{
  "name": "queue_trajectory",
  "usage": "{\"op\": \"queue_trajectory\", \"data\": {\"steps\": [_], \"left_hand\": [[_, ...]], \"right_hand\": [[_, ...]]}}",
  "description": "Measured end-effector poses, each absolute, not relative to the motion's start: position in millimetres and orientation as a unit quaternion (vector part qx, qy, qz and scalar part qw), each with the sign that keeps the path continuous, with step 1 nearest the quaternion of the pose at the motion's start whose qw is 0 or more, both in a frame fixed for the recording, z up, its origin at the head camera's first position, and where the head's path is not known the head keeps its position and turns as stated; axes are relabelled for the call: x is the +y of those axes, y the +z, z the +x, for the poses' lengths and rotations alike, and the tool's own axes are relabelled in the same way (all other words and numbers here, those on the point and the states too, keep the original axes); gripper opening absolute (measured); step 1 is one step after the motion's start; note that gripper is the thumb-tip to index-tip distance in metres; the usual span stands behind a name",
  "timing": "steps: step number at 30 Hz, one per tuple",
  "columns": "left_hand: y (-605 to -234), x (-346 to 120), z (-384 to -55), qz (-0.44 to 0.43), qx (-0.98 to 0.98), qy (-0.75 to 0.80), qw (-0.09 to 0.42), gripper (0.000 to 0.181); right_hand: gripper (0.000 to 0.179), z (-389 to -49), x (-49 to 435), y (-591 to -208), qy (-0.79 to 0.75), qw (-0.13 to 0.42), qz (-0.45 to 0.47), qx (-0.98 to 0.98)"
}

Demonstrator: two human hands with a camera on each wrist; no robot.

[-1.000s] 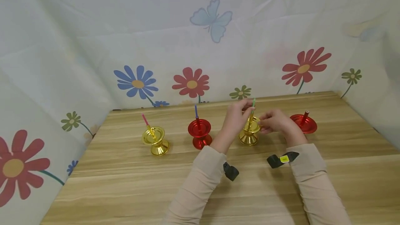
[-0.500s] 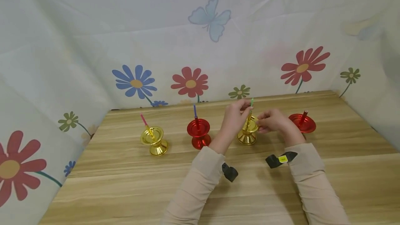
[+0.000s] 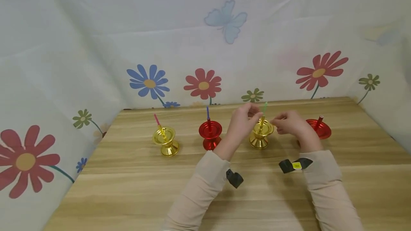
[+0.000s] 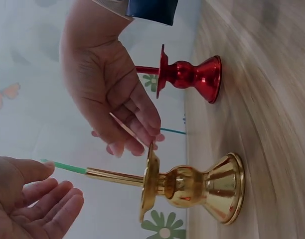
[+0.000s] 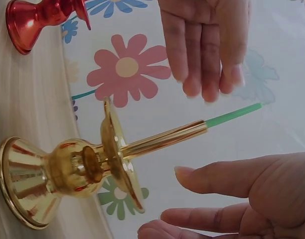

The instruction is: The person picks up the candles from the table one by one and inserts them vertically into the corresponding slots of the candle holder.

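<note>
A thin green candle [image 5: 233, 115] stands in the tube of a gold candle holder [image 3: 259, 142], leaning slightly. My left hand [image 3: 242, 118] is just left of the candle, its fingers loosely bent; the right wrist view shows a gap between them. On the other side, my right hand [image 3: 292, 124] hovers by the dish rim, thumb and fingers apart in the right wrist view. Whether its fingertips brush the rim is unclear in the left wrist view. Neither hand holds anything.
To the left stand a red holder [image 3: 211, 142] with a blue candle [image 3: 207, 112] and a gold holder [image 3: 169, 148] with a tilted pink candle [image 3: 156, 119]. A red holder [image 3: 325, 131] without a candle is behind my right hand. Flowered cloth [image 3: 160, 38] hangs behind the wooden table [image 3: 128, 177].
My left hand has let go of the green candle, and my right hand has come off the gold holder's dish and moved slightly right. The head view has shifted a little.
</note>
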State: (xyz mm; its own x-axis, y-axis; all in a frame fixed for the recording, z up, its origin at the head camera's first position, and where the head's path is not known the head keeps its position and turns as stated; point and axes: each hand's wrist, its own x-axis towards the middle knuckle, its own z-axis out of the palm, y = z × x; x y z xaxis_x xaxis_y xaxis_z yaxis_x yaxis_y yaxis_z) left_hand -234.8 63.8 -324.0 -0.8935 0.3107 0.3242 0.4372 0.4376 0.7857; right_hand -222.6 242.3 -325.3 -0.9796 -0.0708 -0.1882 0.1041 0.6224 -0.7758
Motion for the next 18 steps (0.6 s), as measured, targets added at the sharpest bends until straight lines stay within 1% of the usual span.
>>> {"op": "queue_trajectory", "data": {"steps": [7,14,18], "left_hand": [[-315,44,-220,-0.201,-0.876,-0.436,0.051,0.018],[-310,12,-207,-0.202,-0.896,-0.390,0.059,0.019],[-311,-4,-198,-0.199,-0.909,-0.362,0.060,0.019]], "right_hand": [[0.050,-218,249,-321,-0.403,0.074,0.003,0.912],[0.052,-214,257,-316,-0.391,0.040,-0.023,0.919],[0.052,-211,263,-310,-0.382,0.018,-0.019,0.924]]}}
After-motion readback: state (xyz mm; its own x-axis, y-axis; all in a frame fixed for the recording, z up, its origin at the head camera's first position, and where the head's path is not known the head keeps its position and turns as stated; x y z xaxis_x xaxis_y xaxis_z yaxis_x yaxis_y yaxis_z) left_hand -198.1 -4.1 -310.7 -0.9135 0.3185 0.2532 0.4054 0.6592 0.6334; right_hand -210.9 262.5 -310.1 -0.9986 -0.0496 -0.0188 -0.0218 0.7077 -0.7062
